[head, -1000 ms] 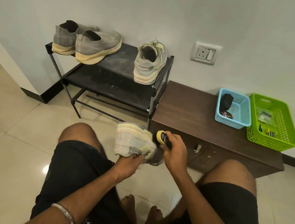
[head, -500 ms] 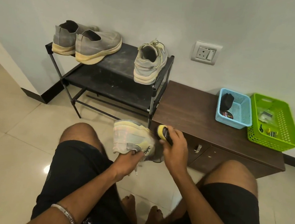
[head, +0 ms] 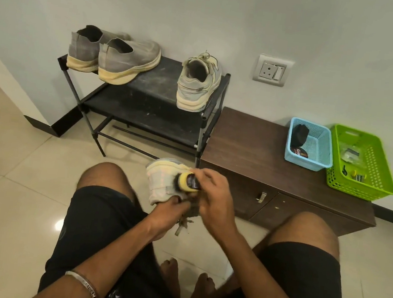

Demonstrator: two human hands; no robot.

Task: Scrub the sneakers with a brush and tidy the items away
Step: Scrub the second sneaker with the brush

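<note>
A pale cream sneaker (head: 162, 181) is held between my knees, sole side toward the camera, laces dangling below. My left hand (head: 171, 207) grips it from underneath, near the opening. My right hand (head: 212, 194) holds a yellow and black brush (head: 186, 182), whose bristles press on the sneaker's side. Its matching sneaker (head: 197, 85) stands on the right end of the black shoe rack (head: 147, 94). A pair of grey slip-on sneakers (head: 112, 58) sits on the rack's left end.
A dark wooden cabinet (head: 251, 150) stands right of the rack. On it are a blue basket (head: 311, 159) with a black item and a tin, and a green basket (head: 370, 185) with small items. A wall socket (head: 271, 70) is above. Tiled floor lies to the left.
My right hand has swept the brush leftward across the sneaker, from its right edge onto its side. The left hand has tilted the sneaker slightly and kept its hold.
</note>
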